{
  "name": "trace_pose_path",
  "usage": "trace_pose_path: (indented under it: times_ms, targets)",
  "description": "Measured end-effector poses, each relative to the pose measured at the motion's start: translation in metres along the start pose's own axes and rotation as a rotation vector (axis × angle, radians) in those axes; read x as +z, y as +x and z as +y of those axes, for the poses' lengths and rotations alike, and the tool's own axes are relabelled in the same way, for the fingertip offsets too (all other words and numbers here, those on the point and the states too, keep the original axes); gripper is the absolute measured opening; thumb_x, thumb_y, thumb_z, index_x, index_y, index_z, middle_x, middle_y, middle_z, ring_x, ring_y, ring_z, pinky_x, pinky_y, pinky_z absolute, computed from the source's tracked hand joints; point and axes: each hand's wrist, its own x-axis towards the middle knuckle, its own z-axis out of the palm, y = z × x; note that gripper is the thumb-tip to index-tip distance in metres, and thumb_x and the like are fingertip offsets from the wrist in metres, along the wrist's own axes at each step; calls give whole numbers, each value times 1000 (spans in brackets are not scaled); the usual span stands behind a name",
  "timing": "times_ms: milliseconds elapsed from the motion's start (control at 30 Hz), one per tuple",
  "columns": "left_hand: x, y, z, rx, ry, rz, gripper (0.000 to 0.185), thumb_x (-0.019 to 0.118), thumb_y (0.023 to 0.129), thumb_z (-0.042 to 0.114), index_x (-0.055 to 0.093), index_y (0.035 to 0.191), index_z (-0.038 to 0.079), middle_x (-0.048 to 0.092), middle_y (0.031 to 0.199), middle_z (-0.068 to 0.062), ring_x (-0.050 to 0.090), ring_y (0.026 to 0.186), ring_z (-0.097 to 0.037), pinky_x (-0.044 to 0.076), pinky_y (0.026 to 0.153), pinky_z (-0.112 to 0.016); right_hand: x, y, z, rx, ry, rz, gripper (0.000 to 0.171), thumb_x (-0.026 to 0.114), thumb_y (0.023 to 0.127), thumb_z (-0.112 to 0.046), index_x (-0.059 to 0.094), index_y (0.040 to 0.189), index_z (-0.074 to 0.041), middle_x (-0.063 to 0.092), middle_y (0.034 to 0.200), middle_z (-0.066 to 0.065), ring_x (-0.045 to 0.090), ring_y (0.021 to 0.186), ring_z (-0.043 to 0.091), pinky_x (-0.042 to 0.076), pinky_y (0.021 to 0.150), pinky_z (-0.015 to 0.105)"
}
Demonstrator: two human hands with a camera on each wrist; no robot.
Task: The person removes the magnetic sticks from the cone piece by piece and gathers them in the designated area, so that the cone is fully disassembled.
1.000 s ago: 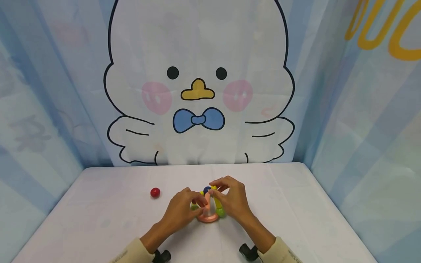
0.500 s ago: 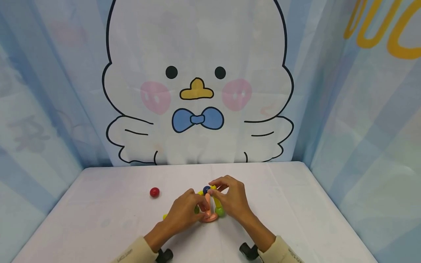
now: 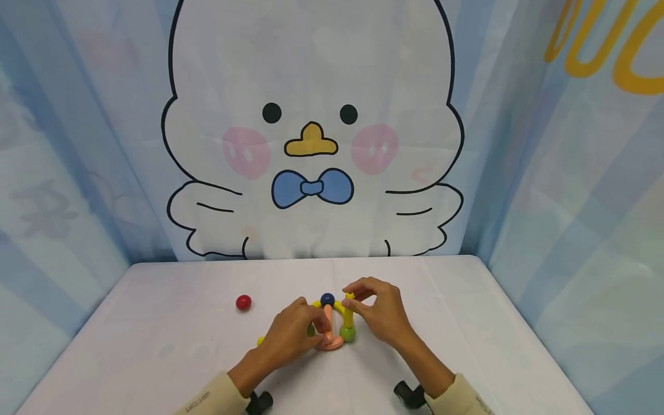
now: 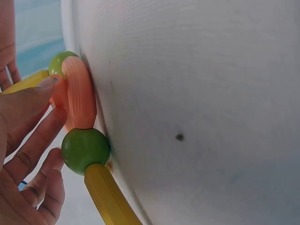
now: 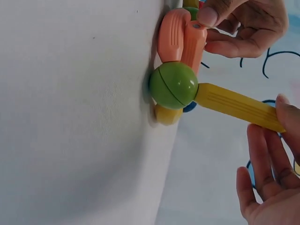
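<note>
A small toy of sticks and balls [image 3: 330, 324] stands on the white table [image 3: 467, 323]. It has an orange curved base [image 3: 329, 344], an orange upright stick [image 3: 328, 317] and a blue ball [image 3: 327, 299] on top. My left hand [image 3: 311, 326] pinches the orange stick [image 5: 187, 40], its fingertip on the orange piece [image 4: 79, 93] beside a green ball [image 4: 86, 150]. My right hand [image 3: 354, 301] pinches the top of a yellow stick [image 3: 348, 313] that rises from another green ball [image 5: 174, 85]. The yellow stick [image 5: 234, 105] ends at my right fingertips [image 5: 282, 110].
A red ball [image 3: 243, 302] lies alone on the table to the left of the toy. A yellow piece [image 3: 259, 342] peeks out by my left wrist. Printed cloth walls close in the table at the back and on both sides.
My right hand has shifted right, drawing the yellow stick's top away from the blue ball, which now shows uncovered. My left hand stays on the orange stick.
</note>
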Motion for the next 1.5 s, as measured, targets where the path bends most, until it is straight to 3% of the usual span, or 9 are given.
trace_pose_path:
  times_ms: [167,500,767,1100,1367,1500]
  targets:
    - [0,0,0,1,10,-3,15,92,84,27,79,90,24,71,84,17,44,81,-3,41,68,-20,-10,-2,4,40,-27,-9,22,91,84,-14,81,103,-22,76,91,-11,69,87,9,59,77,27]
    - [0,-1,-1,7,8,12,15,93,82,24,79,88,23,69,82,17,44,80,-2,42,67,-19,-32,-10,20,81,-88,-52,22,91,83,-14,80,100,-24,77,93,-12,69,86,6,60,94,46]
    - [1,-1,-1,-5,17,19,15,94,82,23,80,87,23,67,80,15,44,80,-2,42,67,-19,-45,-17,35,107,-129,-103,21,92,82,-13,81,98,-18,78,93,-12,70,84,6,60,89,40]
    - [2,-2,-1,-2,9,15,14,92,83,22,79,87,23,67,80,13,47,81,-4,43,67,-19,-52,-21,51,185,-194,-197,23,93,79,-8,77,85,-24,75,86,-11,67,85,8,60,90,42]
    - [4,0,0,-2,14,19,14,92,84,23,78,87,24,66,80,14,47,81,-4,42,66,-19,-53,-19,63,79,-251,-292,27,95,75,-5,74,82,-21,72,84,-10,65,82,8,57,80,27]
    - [4,0,1,-2,22,20,14,92,84,23,78,88,23,66,81,13,46,82,-3,42,67,-19,-51,-19,65,43,-286,-304,28,96,74,-6,73,81,-21,71,83,-12,63,81,7,54,79,25]
